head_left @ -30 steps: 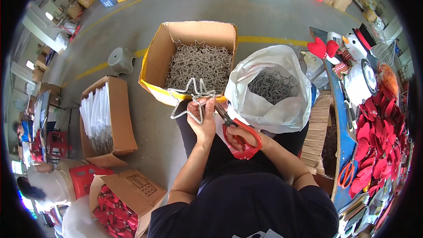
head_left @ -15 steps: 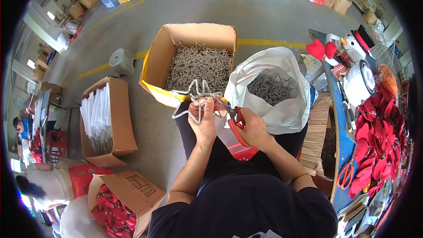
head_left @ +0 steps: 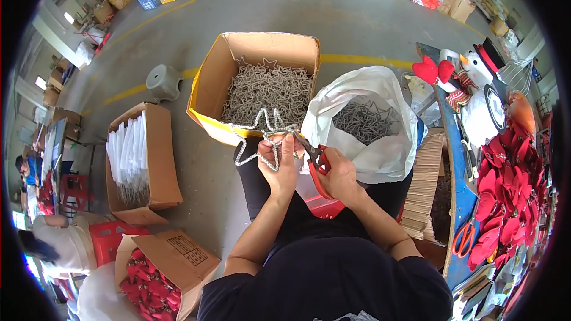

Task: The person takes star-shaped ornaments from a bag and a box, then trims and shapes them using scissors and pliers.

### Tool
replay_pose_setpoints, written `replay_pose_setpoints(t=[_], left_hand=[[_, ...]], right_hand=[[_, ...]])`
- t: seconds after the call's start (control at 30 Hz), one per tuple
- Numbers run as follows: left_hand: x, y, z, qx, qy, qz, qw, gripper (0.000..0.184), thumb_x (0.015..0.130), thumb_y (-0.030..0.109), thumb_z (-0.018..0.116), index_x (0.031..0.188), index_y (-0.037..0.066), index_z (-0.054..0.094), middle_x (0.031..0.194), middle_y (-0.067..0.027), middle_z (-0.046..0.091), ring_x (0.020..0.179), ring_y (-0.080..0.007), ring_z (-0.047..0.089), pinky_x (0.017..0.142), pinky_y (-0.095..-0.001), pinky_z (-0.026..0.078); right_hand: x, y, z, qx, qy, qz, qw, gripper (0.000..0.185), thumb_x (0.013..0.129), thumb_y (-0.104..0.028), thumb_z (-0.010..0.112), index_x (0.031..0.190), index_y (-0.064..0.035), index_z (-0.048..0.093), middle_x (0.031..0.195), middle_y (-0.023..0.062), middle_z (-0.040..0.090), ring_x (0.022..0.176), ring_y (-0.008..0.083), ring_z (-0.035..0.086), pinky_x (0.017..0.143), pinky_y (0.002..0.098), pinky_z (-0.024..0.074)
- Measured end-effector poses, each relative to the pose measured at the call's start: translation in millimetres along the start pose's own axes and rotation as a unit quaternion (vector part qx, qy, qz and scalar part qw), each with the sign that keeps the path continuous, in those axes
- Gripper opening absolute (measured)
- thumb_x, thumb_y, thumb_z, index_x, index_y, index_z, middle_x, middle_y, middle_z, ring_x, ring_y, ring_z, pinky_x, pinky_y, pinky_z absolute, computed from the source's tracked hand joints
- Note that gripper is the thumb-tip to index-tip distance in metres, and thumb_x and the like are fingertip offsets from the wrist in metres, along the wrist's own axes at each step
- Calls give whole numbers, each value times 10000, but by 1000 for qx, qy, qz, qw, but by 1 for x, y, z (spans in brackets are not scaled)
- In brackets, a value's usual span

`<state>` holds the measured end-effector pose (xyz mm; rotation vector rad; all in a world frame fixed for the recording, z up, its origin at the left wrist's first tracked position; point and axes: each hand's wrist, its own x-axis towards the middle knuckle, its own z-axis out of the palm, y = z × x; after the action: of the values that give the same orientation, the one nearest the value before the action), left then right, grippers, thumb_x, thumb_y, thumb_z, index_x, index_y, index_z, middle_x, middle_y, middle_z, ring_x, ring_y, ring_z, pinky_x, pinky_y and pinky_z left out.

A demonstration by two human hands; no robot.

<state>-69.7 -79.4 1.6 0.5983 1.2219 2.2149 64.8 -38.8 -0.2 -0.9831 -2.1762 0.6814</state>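
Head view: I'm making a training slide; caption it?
Left hand holds silvery star-shaped wire; right hand grips red-handled pliers, tips close to it.

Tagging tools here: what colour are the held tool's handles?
Red handles, clearest in the head view.

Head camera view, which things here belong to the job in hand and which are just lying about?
Likely in use: silver star outlines, in the left hand; red-handled pliers, in the right hand; carton of stars; white bag.

Apparently lying about: snowman; scissors; red pieces; grey stool.
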Motion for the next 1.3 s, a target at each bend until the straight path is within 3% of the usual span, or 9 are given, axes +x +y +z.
replay_pose_setpoints(t=[0.3,0.5,0.63,0.7,0.8,0.93,1.03,1.17,1.3], left_hand=[[-4,0,7,-12,-1,9,1000,218,929,42,637,946,70,421,877,-65,637,736,-88,622,678,-242,519],[-2,8,6,-39,-46,1,998,105,942,68,626,933,55,522,839,-52,635,728,-92,594,684,-270,510],[2,11,-1,-84,-53,-68,993,74,930,93,646,918,49,588,811,-45,628,701,-105,580,712,-274,505],[4,12,-1,-122,-84,-72,986,76,923,91,653,893,49,598,800,-38,622,698,-107,574,724,-269,501],[7,14,-6,-156,-119,-102,975,96,912,107,670,847,65,614,797,-28,617,702,-111,564,772,-274,487],[5,17,-8,-188,-125,-152,962,98,912,140,675,859,80,619,890,-53,660,744,-112,578,829,-290,475],[0,20,-6,-212,-133,-177,952,95,913,159,677,888,88,619,974,-61,679,823,-116,600,865,-293,475],[-5,16,-9,-232,-137,-201,942,103,916,185,676,934,104,615,1008,-46,678,923,-129,615,882,-294,482],[-5,17,-11,-201,-120,-220,947,115,924,205,667,942,109,607,999,-43,677,917,-145,623,882,-302,490]], right_hand=[[-7,-1,7,100,-33,78,991,302,801,-229,757,748,2,571,601,152,546,507,290,521,518,373,433],[-12,-1,7,235,-93,133,958,316,865,-206,703,687,7,551,563,66,551,502,143,388,483,310,354],[-8,-12,-9,333,-190,181,905,340,913,-175,606,625,-24,511,491,-6,458,457,71,399,445,265,330],[0,-20,-25,379,-285,226,851,390,941,-209,553,595,-39,488,452,6,447,405,84,417,421,252,339],[0,-14,-27,601,-362,193,685,432,963,-234,487,564,-76,441,411,21,421,331,110,404,352,246,333],[-11,-9,-24,723,-415,222,505,450,972,-287,469,571,-92,409,425,-1,362,303,95,356,283,232,284],[-20,-3,-10,804,-447,236,313,454,975,-334,464,603,-76,425,466,-9,382,324,92,383,289,222,323],[-28,3,15,850,-471,197,132,466,964,-407,492,643,-74,439,525,-2,425,372,94,436,303,220,364],[-31,2,26,864,-461,187,78,425,950,-404,515,711,-54,480,574,21,434,385,100,413,297,219,326]])
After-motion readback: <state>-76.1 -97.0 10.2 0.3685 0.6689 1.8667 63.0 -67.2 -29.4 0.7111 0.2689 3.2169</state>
